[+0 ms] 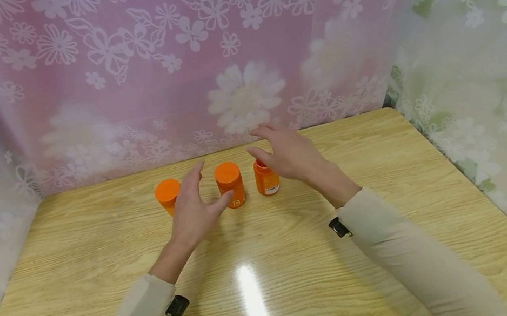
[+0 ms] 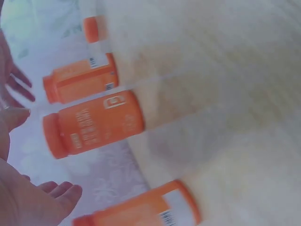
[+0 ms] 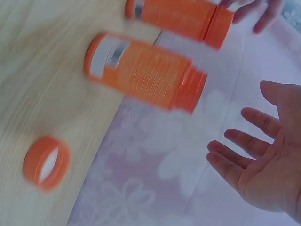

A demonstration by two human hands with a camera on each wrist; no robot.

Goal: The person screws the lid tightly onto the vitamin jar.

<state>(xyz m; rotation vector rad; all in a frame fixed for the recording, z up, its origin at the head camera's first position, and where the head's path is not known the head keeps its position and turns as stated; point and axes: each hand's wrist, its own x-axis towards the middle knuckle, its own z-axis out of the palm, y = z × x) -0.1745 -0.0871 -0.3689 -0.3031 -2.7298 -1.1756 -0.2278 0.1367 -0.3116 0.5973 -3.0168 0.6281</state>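
Note:
Three orange bottles stand upright in a row near the back of the table: a left bottle (image 1: 168,192), a middle bottle (image 1: 230,183) and a right bottle (image 1: 267,180). Lids cover the left and middle ones; a bare, narrower neck tops the right bottle (image 3: 136,70). My left hand (image 1: 193,213) hovers between the left and middle bottles, fingers spread, partly hiding the left one. Beside the right bottle's top is my right hand (image 1: 293,154), its fingers apart and holding nothing. An orange lid (image 3: 35,162) lies on its side on the table, hidden in the head view.
The wood-grain table (image 1: 300,271) meets a pink floral curtain (image 1: 173,82) behind the bottles. Pale floral curtains hang at the left and along the right edge (image 1: 487,106). Light glares on the tabletop at the front.

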